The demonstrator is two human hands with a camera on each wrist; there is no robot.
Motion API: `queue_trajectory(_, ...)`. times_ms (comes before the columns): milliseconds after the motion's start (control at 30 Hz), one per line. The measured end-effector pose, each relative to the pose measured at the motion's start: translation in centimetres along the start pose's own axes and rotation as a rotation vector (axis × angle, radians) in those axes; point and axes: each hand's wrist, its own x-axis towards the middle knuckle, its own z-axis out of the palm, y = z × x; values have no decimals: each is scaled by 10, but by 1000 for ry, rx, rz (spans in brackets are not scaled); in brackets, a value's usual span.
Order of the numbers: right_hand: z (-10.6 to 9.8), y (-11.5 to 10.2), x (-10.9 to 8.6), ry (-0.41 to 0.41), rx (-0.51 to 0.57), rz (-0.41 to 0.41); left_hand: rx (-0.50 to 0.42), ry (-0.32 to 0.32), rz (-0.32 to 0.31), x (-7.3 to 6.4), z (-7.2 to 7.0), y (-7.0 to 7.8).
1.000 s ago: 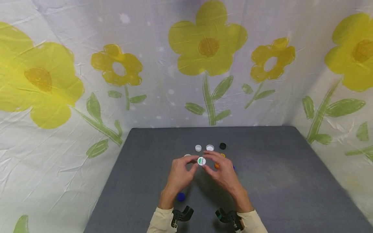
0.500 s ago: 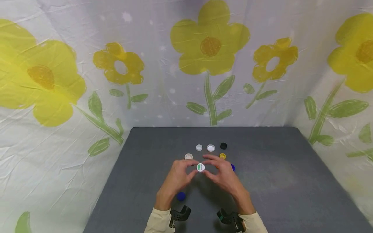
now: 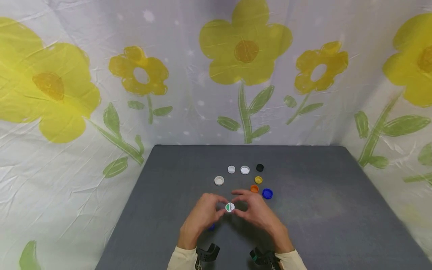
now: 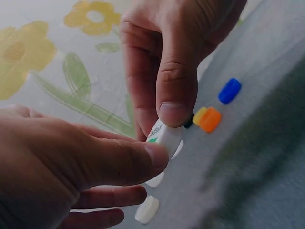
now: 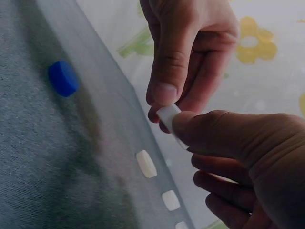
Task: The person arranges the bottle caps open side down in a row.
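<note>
A small round white bottle cap [image 3: 230, 207] with a green mark and lettering on its top is held above the table between both hands. My left hand [image 3: 201, 214] pinches its left side with thumb and fingers. From the other side, the thumb and fingers of my right hand [image 3: 259, 210] pinch it too. In the left wrist view the cap [image 4: 167, 139] is seen edge-on between the two thumbs, its far side covered by fingers. Partly behind the left hand, a dark blue cap [image 5: 63, 78] lies on the table.
On the grey table [image 3: 320, 210], beyond the hands, lie an off-white cap [image 3: 219, 180], two white caps [image 3: 231, 169], a black cap [image 3: 260, 167], a yellow cap [image 3: 258, 180], an orange cap [image 3: 254, 188] and a blue cap [image 3: 267, 193]. A flowered cloth [image 3: 189, 123] stands behind.
Both hands have drawn the white cap nearer the body. The off-white, orange and blue caps beyond them have come into full view, while the near blue cap is now partly covered.
</note>
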Motion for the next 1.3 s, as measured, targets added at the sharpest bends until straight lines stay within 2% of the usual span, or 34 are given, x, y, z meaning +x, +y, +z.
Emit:
queue_trajectory(233,11,1,-2,-88,-21,-11,27,-33,-14,-11,10,-2)
queue_trajectory(567,20,2,-4,-118,-63,-22,70,-71,-39,-17,17,-3)
queue_trajectory(767,24,1,-5,-156,-84,-13,78,-93,-19,-19,20,-4)
queue_trajectory(1000,29,0,-6,-196,-138,-31,133,-73,-9,-22,25,-2)
queue_trajectory(1167,30,-2,-7,-214,-140,-16,152,-67,-34,-23,30,-2)
queue_trajectory(1300,28,-1,-8,-201,-126,-12,136,-80,-63,-22,28,0)
